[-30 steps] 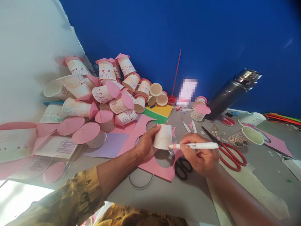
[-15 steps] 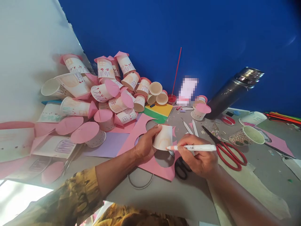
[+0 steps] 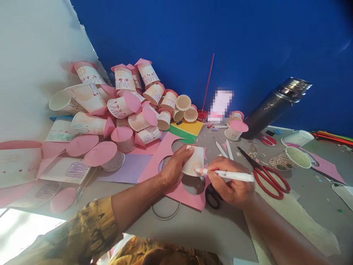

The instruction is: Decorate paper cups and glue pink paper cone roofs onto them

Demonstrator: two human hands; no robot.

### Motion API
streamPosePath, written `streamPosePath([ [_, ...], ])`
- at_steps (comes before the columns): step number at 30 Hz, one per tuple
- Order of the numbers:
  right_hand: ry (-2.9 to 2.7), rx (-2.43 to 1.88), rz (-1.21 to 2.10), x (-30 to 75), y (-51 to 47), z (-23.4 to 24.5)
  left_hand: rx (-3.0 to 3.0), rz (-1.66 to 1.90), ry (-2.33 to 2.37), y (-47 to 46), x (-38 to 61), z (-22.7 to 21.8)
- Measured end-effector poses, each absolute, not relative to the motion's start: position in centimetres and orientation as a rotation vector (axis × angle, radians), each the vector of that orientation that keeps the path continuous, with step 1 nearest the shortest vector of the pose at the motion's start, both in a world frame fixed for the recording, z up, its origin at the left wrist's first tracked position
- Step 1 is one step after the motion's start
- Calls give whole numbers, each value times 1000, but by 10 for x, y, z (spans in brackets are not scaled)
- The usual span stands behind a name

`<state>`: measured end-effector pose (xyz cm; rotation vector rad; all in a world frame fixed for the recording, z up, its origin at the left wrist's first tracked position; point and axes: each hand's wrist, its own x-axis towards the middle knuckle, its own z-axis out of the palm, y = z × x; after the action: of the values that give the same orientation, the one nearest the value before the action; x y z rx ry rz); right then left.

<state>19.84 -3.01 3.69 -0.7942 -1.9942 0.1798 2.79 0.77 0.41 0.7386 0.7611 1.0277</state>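
My left hand (image 3: 175, 166) is closed round a white paper cup (image 3: 196, 156), which is upside down with its wider rim low. A faint peach arch is drawn on the cup's side. Between the fingertips of my right hand (image 3: 233, 187) is a white marker pen (image 3: 234, 175), its peach tip against the cup's lower part. Under the cup lies a pink paper sheet (image 3: 171, 145) with round holes cut out. Black scissor handles (image 3: 213, 198) show partly beneath my right hand.
A heap of decorated cups (image 3: 121, 106) with pink paper cones stands at the left. Red-handled scissors (image 3: 271, 180), a patterned cup (image 3: 289, 160) and a dark flask (image 3: 271, 106) lie to the right. White pens (image 3: 221, 149) lie behind my right hand.
The marker tip has moved slightly up on the cup, and the peach line there shows more. The cup has shifted slightly to the right; both hands keep their hold.
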Motion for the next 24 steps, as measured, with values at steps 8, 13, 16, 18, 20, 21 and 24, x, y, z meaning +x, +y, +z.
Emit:
streamPosePath([
  [8, -2009, -798, 158, 198, -32, 35, 813, 1048, 816, 7, 25, 10],
  [13, -2047, -778, 176, 198, -30, 34, 957, 1034, 887, 8, 21, 7],
  [16, -2021, -813, 127, 200, -29, 36, 995, 1028, 896, 9, 20, 6],
  [18, -2042, -816, 161, 200, -30, 37, 975, 1027, 875, 10, 21, 6],
  [20, -2000, -839, 168, 200, -30, 36, 933, 1018, 844, 10, 21, 6],
  [21, -1973, -845, 164, 200, -30, 36, 920, 1012, 832, 10, 22, 6],
  [24, -1974, -827, 182, 201, -29, 33, 906, 1011, 832, 9, 22, 7],
])
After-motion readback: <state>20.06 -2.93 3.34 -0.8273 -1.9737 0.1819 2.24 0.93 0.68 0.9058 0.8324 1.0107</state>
